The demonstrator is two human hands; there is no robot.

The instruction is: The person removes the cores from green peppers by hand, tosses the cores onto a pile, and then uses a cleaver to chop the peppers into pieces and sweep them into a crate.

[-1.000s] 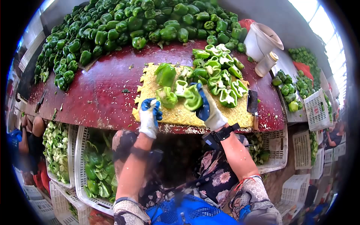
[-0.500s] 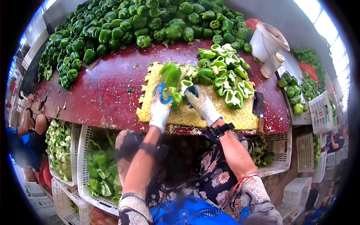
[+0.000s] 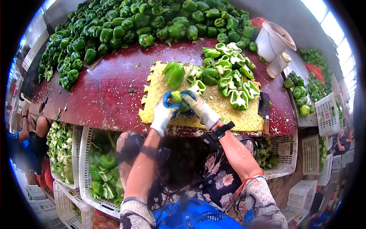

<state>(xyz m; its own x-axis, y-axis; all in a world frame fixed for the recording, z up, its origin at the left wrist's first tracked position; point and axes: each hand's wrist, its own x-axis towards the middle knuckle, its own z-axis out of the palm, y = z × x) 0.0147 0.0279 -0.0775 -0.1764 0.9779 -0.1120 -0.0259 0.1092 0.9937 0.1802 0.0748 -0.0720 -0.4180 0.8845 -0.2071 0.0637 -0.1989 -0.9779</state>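
Note:
My left hand (image 3: 164,111), in a white glove with blue fingertips, is closed around a green bell pepper piece (image 3: 176,97). My right hand (image 3: 200,108), gloved alike, has its fingers curled onto the same piece from the right; the fingers hide much of it. Both are over the near part of a yellow foam mat (image 3: 225,116). Just beyond them lie a large green bell pepper (image 3: 174,75) and a cut pepper half (image 3: 197,87). To the right is a heap of cut pepper halves (image 3: 227,84), with white insides showing on several. A cleaver (image 3: 264,104) rests at the mat's right edge.
Whole peppers (image 3: 141,21) are piled along the back of the red table (image 3: 103,103). A white bucket (image 3: 268,42) and a jar (image 3: 278,65) stand back right. Below the near edge are crates of pepper pieces (image 3: 87,168). Another person's arm (image 3: 23,128) shows far left.
My right hand has moved left to meet my left hand at the pepper piece. The cut half it was beside now lies on the mat beyond my hands.

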